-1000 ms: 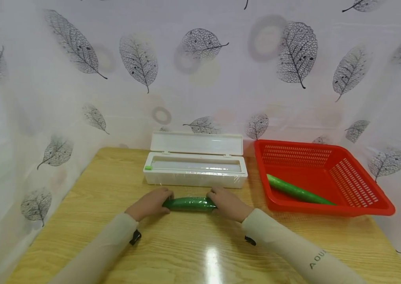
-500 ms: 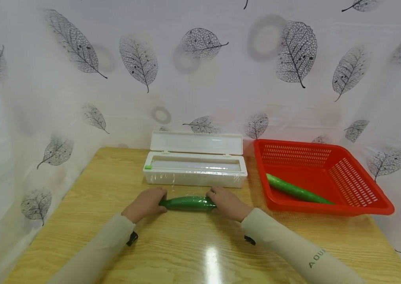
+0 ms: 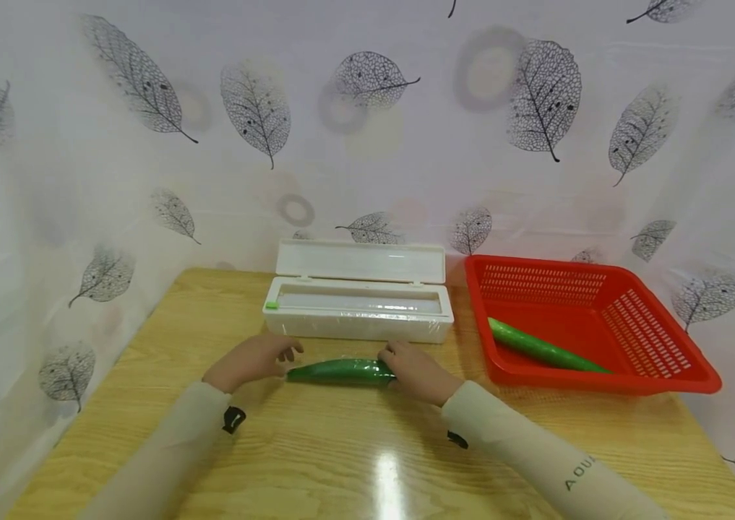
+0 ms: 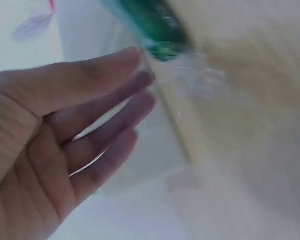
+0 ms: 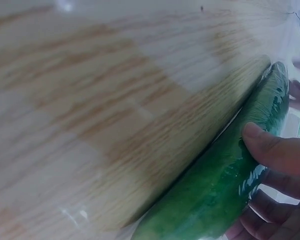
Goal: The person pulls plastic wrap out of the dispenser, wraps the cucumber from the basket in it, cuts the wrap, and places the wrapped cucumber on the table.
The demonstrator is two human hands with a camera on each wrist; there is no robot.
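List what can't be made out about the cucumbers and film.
Head: right end of the held cucumber, covered by the right hand.
Head: near end of the second cucumber, behind the rim of the red basket.
Right wrist: near end of the held cucumber, cut off by the bottom edge.
Left wrist: outline of the clear film, blurred.

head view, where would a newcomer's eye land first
Likely on the bright red basket at the right, with a long green vegetable lying in it. Next, the glossy film-wrapped vegetable in front of the open white box. The right hand grips its right end; the left hand is near the other.
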